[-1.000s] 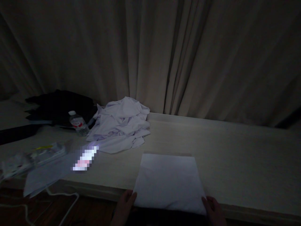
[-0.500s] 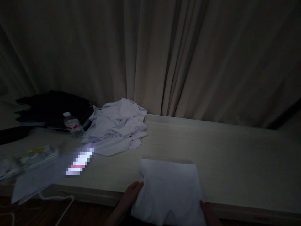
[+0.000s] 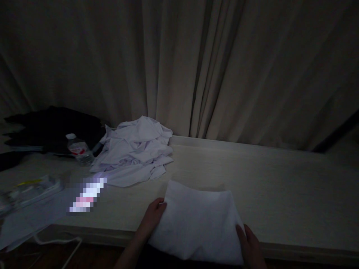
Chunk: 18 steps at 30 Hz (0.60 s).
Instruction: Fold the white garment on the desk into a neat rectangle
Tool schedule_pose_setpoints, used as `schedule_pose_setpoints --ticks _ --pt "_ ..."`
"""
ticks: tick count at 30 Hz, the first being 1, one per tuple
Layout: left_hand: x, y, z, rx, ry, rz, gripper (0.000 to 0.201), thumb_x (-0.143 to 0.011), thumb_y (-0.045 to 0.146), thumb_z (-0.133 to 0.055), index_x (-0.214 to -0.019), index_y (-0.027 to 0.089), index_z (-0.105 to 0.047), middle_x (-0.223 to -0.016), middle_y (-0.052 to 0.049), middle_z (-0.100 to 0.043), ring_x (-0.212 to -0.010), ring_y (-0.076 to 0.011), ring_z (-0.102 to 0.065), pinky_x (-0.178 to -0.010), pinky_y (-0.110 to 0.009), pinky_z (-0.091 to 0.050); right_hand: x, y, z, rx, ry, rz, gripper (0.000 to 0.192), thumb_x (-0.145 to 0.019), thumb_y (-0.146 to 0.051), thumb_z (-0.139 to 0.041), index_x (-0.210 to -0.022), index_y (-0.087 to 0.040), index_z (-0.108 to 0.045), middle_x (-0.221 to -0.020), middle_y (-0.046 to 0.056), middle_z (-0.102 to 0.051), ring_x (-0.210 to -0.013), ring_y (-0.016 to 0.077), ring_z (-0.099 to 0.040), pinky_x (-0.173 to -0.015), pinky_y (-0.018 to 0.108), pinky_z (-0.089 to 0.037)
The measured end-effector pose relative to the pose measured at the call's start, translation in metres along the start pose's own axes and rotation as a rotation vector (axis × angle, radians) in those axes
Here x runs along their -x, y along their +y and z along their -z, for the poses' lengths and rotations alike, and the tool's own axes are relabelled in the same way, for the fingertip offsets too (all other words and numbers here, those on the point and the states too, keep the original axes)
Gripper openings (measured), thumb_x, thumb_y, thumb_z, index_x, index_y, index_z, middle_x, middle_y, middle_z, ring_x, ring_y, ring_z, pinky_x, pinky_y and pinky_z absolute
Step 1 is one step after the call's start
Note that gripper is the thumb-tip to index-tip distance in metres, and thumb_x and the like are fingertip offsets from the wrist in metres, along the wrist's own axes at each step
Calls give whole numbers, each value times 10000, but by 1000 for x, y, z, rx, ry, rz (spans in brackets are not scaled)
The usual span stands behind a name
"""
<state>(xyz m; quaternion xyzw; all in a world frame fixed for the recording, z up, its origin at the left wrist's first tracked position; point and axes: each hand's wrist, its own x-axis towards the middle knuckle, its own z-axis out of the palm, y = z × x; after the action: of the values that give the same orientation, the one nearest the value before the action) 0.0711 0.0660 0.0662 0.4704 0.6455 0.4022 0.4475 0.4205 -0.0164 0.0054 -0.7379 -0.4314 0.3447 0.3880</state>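
Very dim, grainy view, dark corners, soft focus.

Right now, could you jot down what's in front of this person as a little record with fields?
Left hand: grips the left edge of the folded white cloth
Right hand: holds the cloth's near right corner
Cloth position: on the table, overhanging its near edge
Behind, left: crumpled white garments, a water bottle, dark clothing
Far left: plastic packaging
Backdrop: curtain
Lighting: dim
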Motion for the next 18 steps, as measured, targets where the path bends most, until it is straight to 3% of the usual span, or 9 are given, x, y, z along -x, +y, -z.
schedule_pose_setpoints --ticks 3,7,9,13,15,18 --pt "-5 0 10 -43 2 -24 323 -717 451 -492 -867 188 -605 -770 -46 -695 -767 -245 -635 -734 -354 -487 0 -11 4 -22 -18 1 555 -749 -680 -399 -902 -189 -609 -901 80 -703 -845 259 -636 -753 342 -505" --pt "-2 -27 6 -250 193 -97 453 -801 438 -404 -1109 124 -517 -1053 -156 -650 -922 -276 -628 -844 -432 -479 -8 15 0 116 50 -6 590 -756 -653 -397 -1045 -166 -565 -974 122 -681 -870 269 -642 -754 366 -518" --pt "5 -44 -7 -449 222 -284 447 -828 404 -384 -1147 124 -525 -1179 -169 -602 -1069 -280 -577 -950 -458 -436 -13 26 -6 216 157 93 628 -766 -630 -399 -1129 -133 -525 -1086 169 -635 -980 297 -613 -845 413 -502" --pt "16 -59 -48 -830 68 -695 423 -861 373 -400 -1243 221 -503 -1346 -100 -514 -1276 -280 -421 -1055 -492 -352 -20 18 -30 448 206 490 588 -845 -513 -373 -1216 -72 -487 -1324 222 -470 -1254 323 -412 -1054 490 -342" --pt "13 -60 -65 -963 32 -782 465 -875 404 -387 -1317 263 -418 -1410 -88 -440 -1325 -306 -345 -1067 -548 -310 -26 6 -45 557 159 628 548 -871 -457 -375 -1257 -81 -472 -1403 210 -390 -1319 318 -324 -1080 498 -304" --pt "-2 -65 -79 -1053 22 -810 551 -871 485 -370 -1379 282 -303 -1451 -108 -367 -1345 -344 -290 -1056 -616 -264 -38 -3 -63 680 100 679 552 -878 -446 -395 -1319 -116 -426 -1448 185 -326 -1346 333 -265 -1086 532 -275"
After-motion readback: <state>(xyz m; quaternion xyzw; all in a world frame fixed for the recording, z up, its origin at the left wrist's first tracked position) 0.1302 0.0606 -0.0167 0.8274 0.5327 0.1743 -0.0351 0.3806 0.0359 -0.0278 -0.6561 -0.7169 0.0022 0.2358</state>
